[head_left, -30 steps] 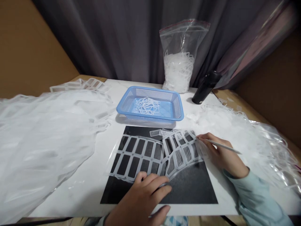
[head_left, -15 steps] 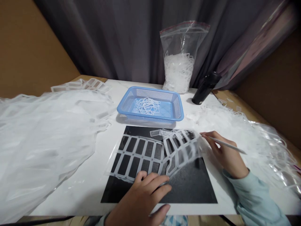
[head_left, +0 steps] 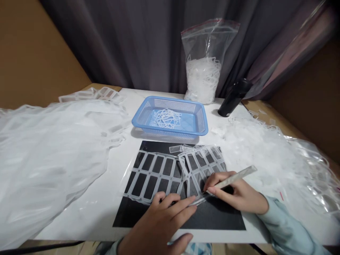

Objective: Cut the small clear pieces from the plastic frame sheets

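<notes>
Translucent plastic frame sheet [head_left: 150, 174] lies on the black mat [head_left: 212, 219] on your bench [head_left: 87, 212]. Your left hand [head_left: 162, 219] is loosely spread at the sheet's near edge. Your right hand [head_left: 239, 194] pinches a slim pale tool [head_left: 236, 177] over the sheet's right half. Blue basket [head_left: 170, 134] behind.

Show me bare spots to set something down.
Bare: the table between left pile and mat; the mat's near right corner, this side of the right hand. Crowded: table's right side, under right pile; mat's middle, under sheet.

Dark curtain [head_left: 132, 42] at back — brown panels [head_left: 34, 46] flanking a white table [head_left: 92, 210].
</notes>
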Demonstrator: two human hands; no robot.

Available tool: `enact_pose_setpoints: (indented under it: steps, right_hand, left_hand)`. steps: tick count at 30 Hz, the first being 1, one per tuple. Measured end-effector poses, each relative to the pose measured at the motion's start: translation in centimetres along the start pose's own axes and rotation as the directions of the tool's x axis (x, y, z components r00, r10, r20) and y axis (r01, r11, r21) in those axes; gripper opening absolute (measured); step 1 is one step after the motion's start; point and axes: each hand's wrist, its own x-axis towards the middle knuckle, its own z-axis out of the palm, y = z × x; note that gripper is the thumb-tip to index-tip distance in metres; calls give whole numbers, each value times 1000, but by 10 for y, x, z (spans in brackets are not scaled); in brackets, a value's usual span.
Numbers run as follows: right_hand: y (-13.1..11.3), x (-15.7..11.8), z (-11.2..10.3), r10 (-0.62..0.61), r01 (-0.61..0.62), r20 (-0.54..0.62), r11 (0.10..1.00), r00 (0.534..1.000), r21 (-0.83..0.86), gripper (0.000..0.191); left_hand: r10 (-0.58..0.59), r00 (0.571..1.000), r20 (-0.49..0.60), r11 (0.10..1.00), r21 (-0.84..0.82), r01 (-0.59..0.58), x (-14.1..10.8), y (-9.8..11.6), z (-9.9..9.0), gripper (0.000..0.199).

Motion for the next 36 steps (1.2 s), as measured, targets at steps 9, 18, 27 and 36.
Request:
enact_pose_setpoints:
  steps: [9, 18, 27, 36]
  right_hand:
    - [4, 0, 3, -17, 17, 3, 1000, 1000, -24, 15]
    - [2, 2, 2, -187, 191, 50, 975, 981, -111, 12]
    - [7, 1, 3, -286, 279, 9, 925, 958, -259, 18]
    - [14, -1, -2, -335, 167, -293, 863, 895, -476, 23]
  left_hand:
    - [-18, 1000, -6, 998, -59, 18, 2, 1, -2, 40]
    - [-10, 1000, 11, 999, -35, 10, 4, 1, -4, 40]
    - [-30, 998, 48, 994, -100, 35, 4, -2, -1, 38]
    - [-28, 999, 16, 994, -108, 30, 1, -1, 2, 38]
